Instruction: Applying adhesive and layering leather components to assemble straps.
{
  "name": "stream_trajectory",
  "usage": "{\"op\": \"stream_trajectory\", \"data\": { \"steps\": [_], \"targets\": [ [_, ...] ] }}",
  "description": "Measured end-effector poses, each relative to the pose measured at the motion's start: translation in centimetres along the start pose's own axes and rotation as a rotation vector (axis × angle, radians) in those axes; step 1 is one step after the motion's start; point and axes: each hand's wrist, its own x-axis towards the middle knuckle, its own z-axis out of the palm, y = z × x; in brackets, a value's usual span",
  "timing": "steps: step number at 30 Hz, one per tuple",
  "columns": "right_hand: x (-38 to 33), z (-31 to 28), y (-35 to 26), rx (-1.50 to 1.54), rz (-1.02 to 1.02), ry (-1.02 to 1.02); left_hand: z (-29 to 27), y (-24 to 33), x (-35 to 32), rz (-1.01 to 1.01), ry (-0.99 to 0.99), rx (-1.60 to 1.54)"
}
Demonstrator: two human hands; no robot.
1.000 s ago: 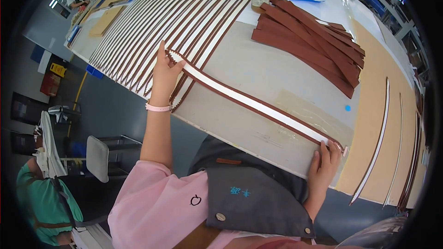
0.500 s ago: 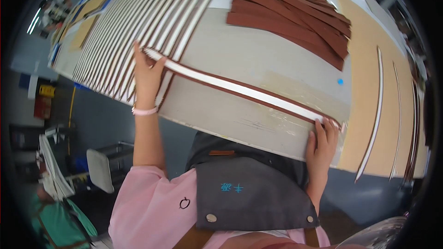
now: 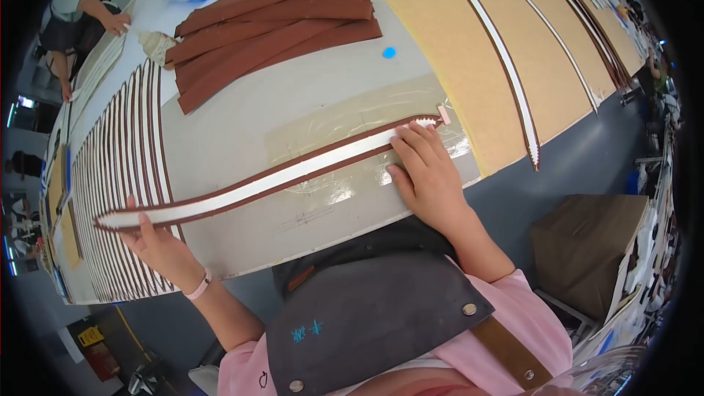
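Observation:
A long brown strip with a white band down its middle (image 3: 293, 175) runs across the grey board (image 3: 227, 114) in front of me. My left hand (image 3: 160, 248) pinches its left end, thumb on top and fingers partly hidden beneath. That pointed end lies over a row of similar brown-and-white strips (image 3: 117, 147). At the strip's right end, my right hand (image 3: 431, 176) rests its fingertips on the white band, thumb apart. A small pink tab (image 3: 444, 115) sits just beyond these fingertips. Clear film (image 3: 345, 189) covers part of the board underneath.
Loose brown strips (image 3: 279, 26) lie piled at the far side. On the tan sheet (image 3: 447, 44) to the right rest another white-banded strip (image 3: 506, 62) and thinner strips (image 3: 561, 44). A blue dot (image 3: 389, 53) marks the board. Another person's hand (image 3: 114, 23) works at far left.
The view has swung toward the right. My left hand, spread around the strip's left end before, now pinches it. My right fingers stay on the other end.

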Motion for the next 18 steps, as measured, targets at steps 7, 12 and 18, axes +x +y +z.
{"op": "stream_trajectory", "data": {
  "steps": [7,12,18],
  "targets": [
    [0.0,0.1,0.3,0.033,-0.011,-0.004,-1.4,-0.4,0.9,0.150,0.116,0.151],
    [0.2,0.2,0.2,0.053,-0.014,-0.008,-0.9,-0.4,0.8,0.013,0.275,0.282],
    [0.3,-0.1,0.2,0.051,0.006,0.003,-2.4,-2.6,0.3,0.688,-0.001,1.220]
  ]
}}
